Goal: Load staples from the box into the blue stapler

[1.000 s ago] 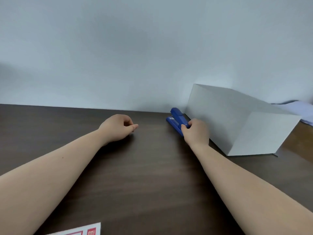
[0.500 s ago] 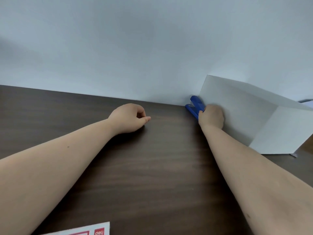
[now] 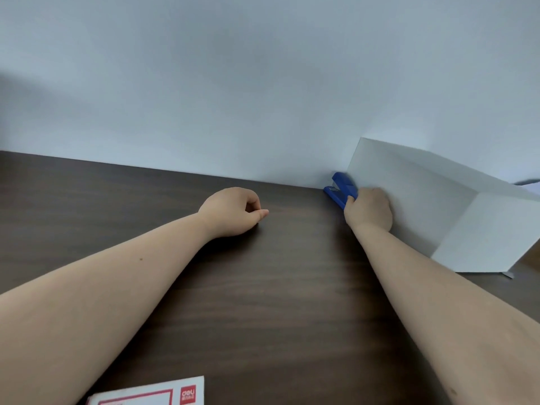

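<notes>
The blue stapler (image 3: 340, 188) lies at the back of the dark wooden table (image 3: 277, 287), close to the wall and against a large white box. My right hand (image 3: 369, 210) is closed around the stapler's near end, hiding that part. My left hand (image 3: 233, 211) rests on the table to the left, fingers curled loosely with nothing in them. A white and red staple box (image 3: 152, 394) lies at the table's near edge, partly cut off by the frame.
A large white box (image 3: 438, 206) stands at the right, touching the stapler and my right hand. A pale wall (image 3: 263, 83) runs along the table's back edge. Something pale lies behind the white box at the far right.
The view shifted left over the last second, so the stapler and white box sit further right. My right hand stays on the stapler; my left hand rests in place.
</notes>
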